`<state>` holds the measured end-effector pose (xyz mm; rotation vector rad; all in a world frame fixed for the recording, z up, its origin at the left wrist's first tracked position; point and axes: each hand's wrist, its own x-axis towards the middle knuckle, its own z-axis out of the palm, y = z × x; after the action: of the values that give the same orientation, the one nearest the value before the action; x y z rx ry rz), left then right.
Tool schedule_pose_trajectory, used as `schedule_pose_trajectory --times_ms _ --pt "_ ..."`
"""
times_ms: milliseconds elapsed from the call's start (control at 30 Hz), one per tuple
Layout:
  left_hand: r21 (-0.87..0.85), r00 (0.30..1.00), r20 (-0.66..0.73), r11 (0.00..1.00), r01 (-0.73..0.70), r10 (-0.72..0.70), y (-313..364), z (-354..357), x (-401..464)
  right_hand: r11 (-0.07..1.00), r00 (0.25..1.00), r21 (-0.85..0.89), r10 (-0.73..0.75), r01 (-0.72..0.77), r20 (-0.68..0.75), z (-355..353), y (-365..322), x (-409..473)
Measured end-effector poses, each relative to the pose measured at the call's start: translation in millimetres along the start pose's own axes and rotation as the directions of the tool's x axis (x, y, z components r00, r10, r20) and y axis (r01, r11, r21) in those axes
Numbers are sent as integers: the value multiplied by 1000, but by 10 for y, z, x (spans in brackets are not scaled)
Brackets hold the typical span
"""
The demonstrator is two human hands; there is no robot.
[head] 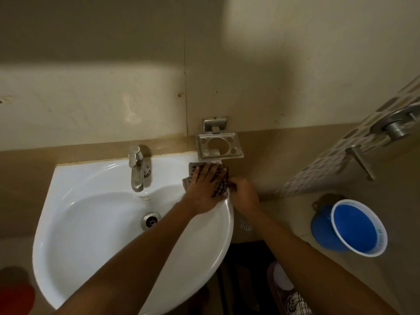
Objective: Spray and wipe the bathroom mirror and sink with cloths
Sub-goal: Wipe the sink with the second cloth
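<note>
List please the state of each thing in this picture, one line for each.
Cloth: flat on the sink's back right rim, under the left hand.
Left hand: open, pressing the cloth.
Right hand: gripping the cloth's edge at the rim.
Sink: empty, drain open.
Tap: no water running.
Holder: empty.
Bucket: upright on the floor.

One sink [75, 223], one cloth [219, 187], perhaps two buckets [354, 228].

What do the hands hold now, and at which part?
A checked cloth: left hand presses flat on it at the sink rim; right hand pinches its right edge.
</note>
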<state>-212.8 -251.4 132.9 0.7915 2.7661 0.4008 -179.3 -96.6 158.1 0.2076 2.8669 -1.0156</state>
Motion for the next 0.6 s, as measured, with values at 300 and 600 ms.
schedule_pose_trajectory --times_ms 300,600 --pt "-552 997 80 831 64 -23 656 563 -1039 994 996 66 88 -89 27 -100 73 -75" --pt "-474 994 113 879 51 3 711 504 -960 961 995 -263 -77 89 56 -4 -71 -321"
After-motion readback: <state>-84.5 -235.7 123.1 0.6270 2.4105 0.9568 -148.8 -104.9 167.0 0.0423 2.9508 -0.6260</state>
